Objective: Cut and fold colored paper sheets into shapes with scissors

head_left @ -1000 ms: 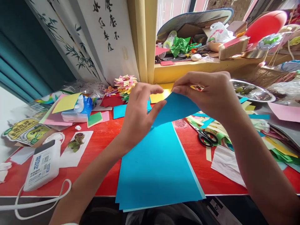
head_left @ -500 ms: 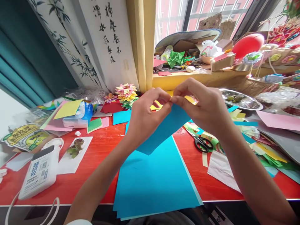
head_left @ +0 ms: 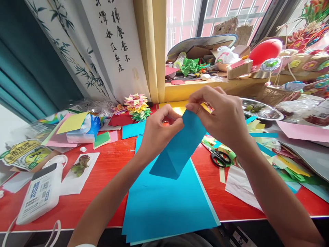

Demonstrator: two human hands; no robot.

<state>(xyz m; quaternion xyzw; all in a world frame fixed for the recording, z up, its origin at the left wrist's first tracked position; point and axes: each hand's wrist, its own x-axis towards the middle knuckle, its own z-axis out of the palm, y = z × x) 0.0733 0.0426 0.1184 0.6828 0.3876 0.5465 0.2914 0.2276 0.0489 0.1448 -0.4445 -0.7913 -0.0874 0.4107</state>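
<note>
Evidently, the left hand (head_left: pixel 161 133) and right hand (head_left: pixel 219 113) are pinching the blue sheet (head_left: pixel 177 147) at its far end, probably so it is hanging steady over the paper stack (head_left: pixel 169 209) on the desk (head_left: pixel 110 154).

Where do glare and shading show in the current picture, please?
Head view: the window looks washed out by daylight; head view: bright glare on the yellow paper; head view: the held blue sheet looks darker than the blue stack below.
</note>
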